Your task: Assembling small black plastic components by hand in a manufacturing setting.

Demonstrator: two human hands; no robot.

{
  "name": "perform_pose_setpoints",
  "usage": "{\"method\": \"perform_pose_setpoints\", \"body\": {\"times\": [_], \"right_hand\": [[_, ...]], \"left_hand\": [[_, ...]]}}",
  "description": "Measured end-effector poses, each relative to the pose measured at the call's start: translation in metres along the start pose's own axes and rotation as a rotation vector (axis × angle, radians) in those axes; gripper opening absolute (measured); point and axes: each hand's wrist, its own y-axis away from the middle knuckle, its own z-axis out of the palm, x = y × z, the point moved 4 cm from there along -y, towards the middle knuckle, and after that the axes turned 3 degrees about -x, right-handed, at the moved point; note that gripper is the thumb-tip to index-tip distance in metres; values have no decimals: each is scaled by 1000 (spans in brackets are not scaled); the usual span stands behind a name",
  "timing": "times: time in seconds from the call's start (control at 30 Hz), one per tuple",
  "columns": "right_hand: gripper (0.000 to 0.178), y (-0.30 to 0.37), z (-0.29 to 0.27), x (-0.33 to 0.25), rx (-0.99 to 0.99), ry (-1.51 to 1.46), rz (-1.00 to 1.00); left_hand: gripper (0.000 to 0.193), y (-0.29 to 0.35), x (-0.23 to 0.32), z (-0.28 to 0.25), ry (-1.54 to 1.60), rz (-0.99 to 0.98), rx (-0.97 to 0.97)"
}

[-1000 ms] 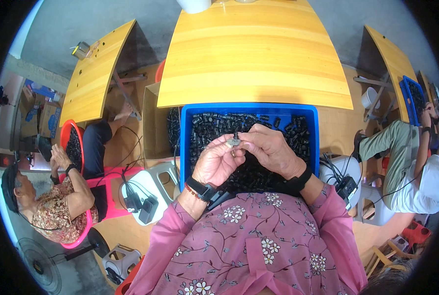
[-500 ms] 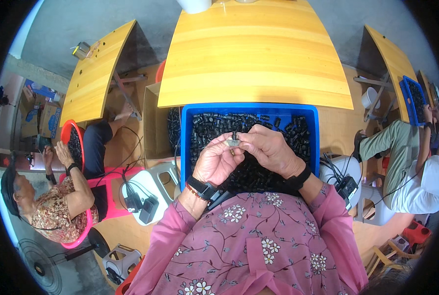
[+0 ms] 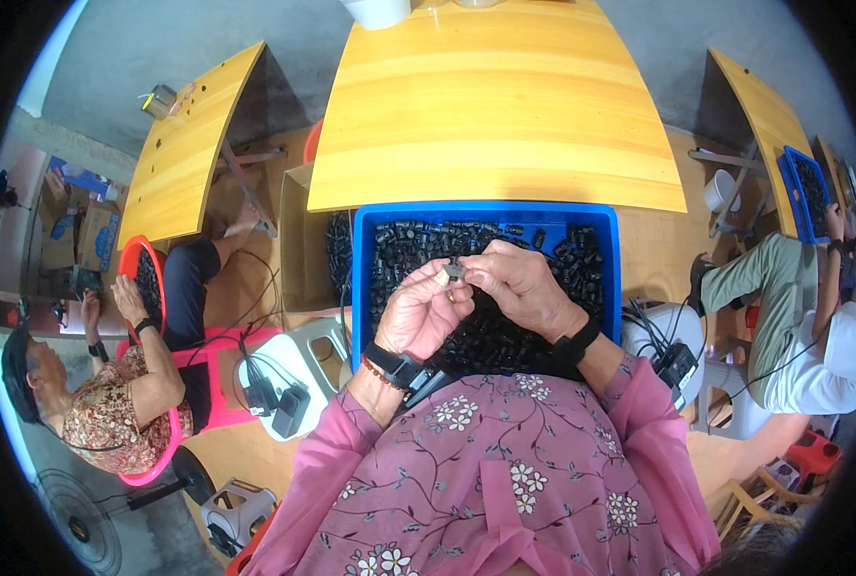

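Pieces [image 3: 582, 259], small, black and roughly cylindrical, crowd the rectangular blue plastic tray [image 3: 486, 207], tucked between the pink-flowered top [image 3: 505, 432] and the yellow wooden surface [image 3: 495, 106], presumably to keep everything within easy reach! And above the heap, here's the small dark grey piece [image 3: 455, 273], held over the tray, likely so anything dropped lands back inside. The left hand [image 3: 420, 312] is half curled, thumb and forefinger pinching it from one side; the right hand [image 3: 524, 288], fingers folded in, grips from the other, thumb against forefinger. Two-sided support, probably for steadiness; its finer shape is too small to tell.
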Motion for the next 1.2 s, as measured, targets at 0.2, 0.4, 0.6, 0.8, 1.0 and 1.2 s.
{"method": "perform_pose_setpoints", "body": {"times": [0.2, 0.4, 0.6, 0.8, 1.0, 1.2], "right_hand": [[17, 5, -2, 4, 34, 71, -8], [18, 8, 1, -7, -20, 30, -57], [18, 12, 0, 0, -6, 79, -39], [18, 12, -5, 8, -2, 80, 27], [19, 14, 0, 0, 4, 29, -54], [18, 11, 0, 4, 18, 63, -54]], "left_hand": [[13, 2, -2, -4, -49, 56, 27], [14, 3, -4, -7, -31, 81, 63], [14, 1, -9, -8, -23, 56, 31], [14, 1, -13, -5, 25, 12, -43], [15, 2, -11, -7, -11, 83, 51], [15, 1, -10, -6, -36, 60, 68]]}}
